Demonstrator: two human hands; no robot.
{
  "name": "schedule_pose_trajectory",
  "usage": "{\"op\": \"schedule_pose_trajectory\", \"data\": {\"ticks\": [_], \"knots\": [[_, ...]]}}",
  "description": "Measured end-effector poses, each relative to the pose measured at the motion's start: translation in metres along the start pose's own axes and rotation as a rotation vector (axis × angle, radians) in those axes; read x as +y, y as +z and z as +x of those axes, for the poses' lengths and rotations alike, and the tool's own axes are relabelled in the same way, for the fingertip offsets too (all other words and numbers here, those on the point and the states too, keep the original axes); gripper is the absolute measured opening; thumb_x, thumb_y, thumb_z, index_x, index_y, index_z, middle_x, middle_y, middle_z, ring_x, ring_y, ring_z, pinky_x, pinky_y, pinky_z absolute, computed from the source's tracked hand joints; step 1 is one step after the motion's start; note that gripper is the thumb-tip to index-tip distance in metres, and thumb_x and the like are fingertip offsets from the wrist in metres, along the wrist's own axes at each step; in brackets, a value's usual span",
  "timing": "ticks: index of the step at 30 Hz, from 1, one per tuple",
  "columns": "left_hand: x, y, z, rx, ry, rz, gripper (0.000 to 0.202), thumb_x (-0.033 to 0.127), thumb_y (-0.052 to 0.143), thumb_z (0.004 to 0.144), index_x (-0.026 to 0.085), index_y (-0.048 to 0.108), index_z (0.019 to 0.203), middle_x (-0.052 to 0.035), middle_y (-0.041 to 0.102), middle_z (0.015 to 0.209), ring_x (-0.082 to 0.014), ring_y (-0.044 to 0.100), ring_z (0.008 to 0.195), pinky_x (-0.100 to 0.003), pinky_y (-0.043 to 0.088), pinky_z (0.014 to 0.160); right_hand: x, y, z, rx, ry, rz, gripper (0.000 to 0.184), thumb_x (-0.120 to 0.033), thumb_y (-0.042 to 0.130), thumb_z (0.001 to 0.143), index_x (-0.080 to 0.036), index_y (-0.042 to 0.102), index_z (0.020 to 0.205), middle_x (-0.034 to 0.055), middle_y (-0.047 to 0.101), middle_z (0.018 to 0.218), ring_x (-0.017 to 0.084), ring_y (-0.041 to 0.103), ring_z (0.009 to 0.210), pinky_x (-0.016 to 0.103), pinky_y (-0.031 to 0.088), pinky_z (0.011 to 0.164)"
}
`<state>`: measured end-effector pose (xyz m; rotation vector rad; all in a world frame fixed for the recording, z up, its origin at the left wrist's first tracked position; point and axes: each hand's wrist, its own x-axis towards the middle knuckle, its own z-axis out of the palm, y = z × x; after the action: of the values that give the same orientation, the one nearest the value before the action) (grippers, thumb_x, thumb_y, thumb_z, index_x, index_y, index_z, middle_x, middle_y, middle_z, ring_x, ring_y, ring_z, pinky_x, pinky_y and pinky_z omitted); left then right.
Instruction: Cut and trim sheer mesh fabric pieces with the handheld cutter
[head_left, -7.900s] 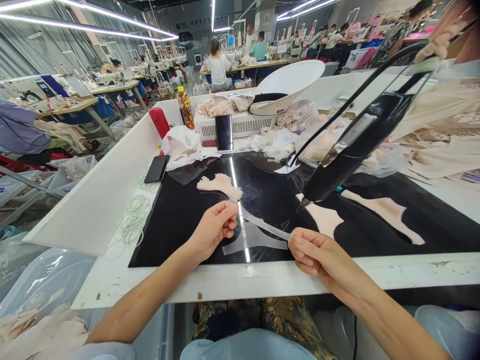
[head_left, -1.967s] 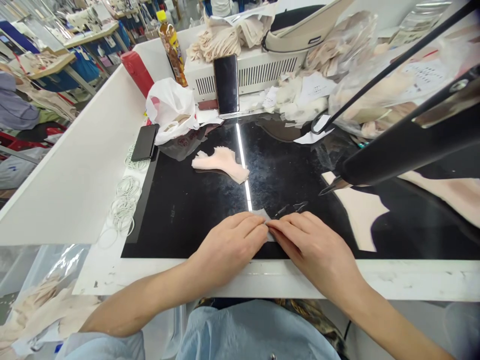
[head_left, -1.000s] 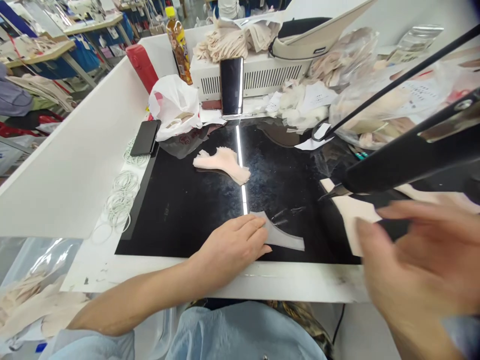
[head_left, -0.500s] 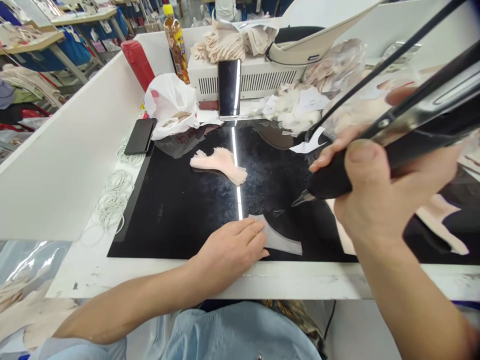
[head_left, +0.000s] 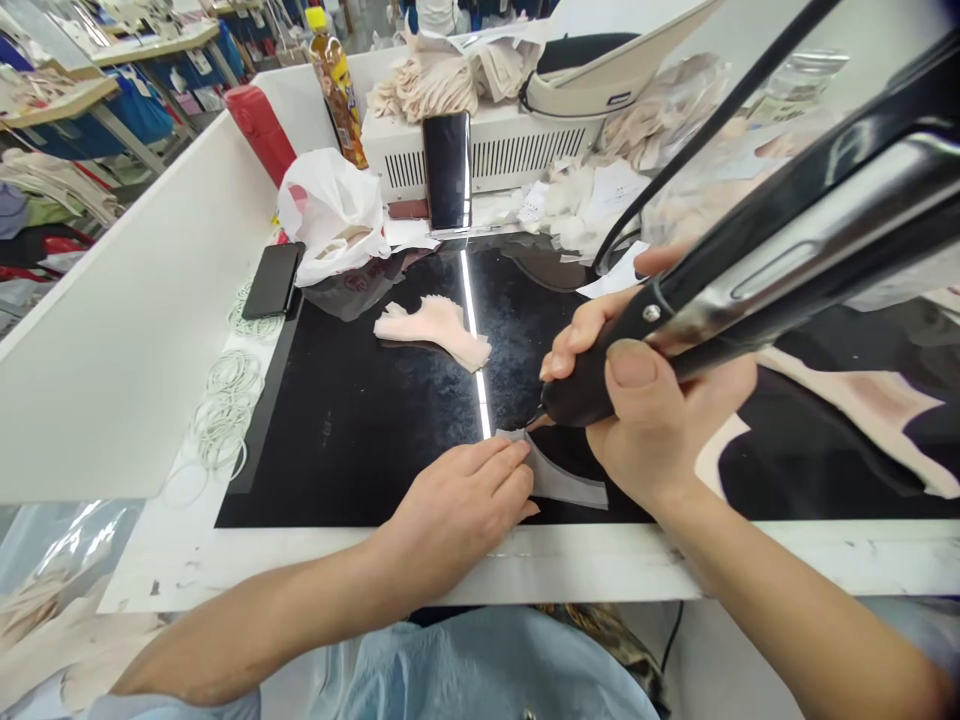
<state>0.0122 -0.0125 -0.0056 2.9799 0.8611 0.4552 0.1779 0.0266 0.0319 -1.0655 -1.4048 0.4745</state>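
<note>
At the black mat's (head_left: 352, 420) front edge your left hand (head_left: 461, 500), fingers together, pins the translucent piece (head_left: 571, 487) while your right hand (head_left: 649, 425), clenched round the black tool (head_left: 750, 290), sets its tip at the piece's corner; the next move likely calls for steady pressure

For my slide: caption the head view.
Left hand presses a strip to the black mat; right hand grips a tool.

I note a pale, translucent curved strip (head_left: 566, 485) lying flat by the dark surface's (head_left: 360, 420) near edge. Black tool (head_left: 675, 330) slants, tip at strip's upper end.
</note>
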Motion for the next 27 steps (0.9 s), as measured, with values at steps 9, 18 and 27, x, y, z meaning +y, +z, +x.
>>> {"op": "schedule_pose_trajectory", "data": {"ticks": [9,18,27], "knots": [[0.001,-0.003,0.0,-0.01,-0.006,-0.003,0.027,0.034,0.045,0.106,0.013,0.062,0.103,-0.0094,0.069,0.128,-0.0221,0.064,0.121,-0.036,0.057,0.094,-0.007,0.005,0.005,0.071,0.114,0.068,0.05,-0.065,0.048,0.091,-0.029,0.038,0.124,0.0035,0.057,0.079,0.021,0.06,0.061,0.041,0.054,0.059],[0.0,-0.001,0.001,-0.014,0.002,0.004,0.028,0.034,0.045,0.106,0.012,0.063,0.106,-0.0095,0.07,0.124,-0.0223,0.065,0.119,-0.036,0.058,0.093,-0.003,0.009,0.01,0.065,-0.024,0.452,0.036,-0.045,0.069,0.087,-0.029,0.054,0.117,-0.0012,0.058,0.075,0.015,0.056,0.058,0.034,0.052,0.053],[0.0,0.003,0.001,0.024,0.005,0.019,0.031,0.035,0.044,0.106,0.011,0.064,0.107,-0.009,0.071,0.124,-0.022,0.065,0.117,-0.035,0.058,0.09,0.005,0.019,0.009,0.125,-0.044,0.555,0.04,-0.04,0.08,0.077,-0.03,0.064,0.112,-0.0021,0.062,0.075,0.014,0.057,0.054,0.033,0.052,0.048]]}}
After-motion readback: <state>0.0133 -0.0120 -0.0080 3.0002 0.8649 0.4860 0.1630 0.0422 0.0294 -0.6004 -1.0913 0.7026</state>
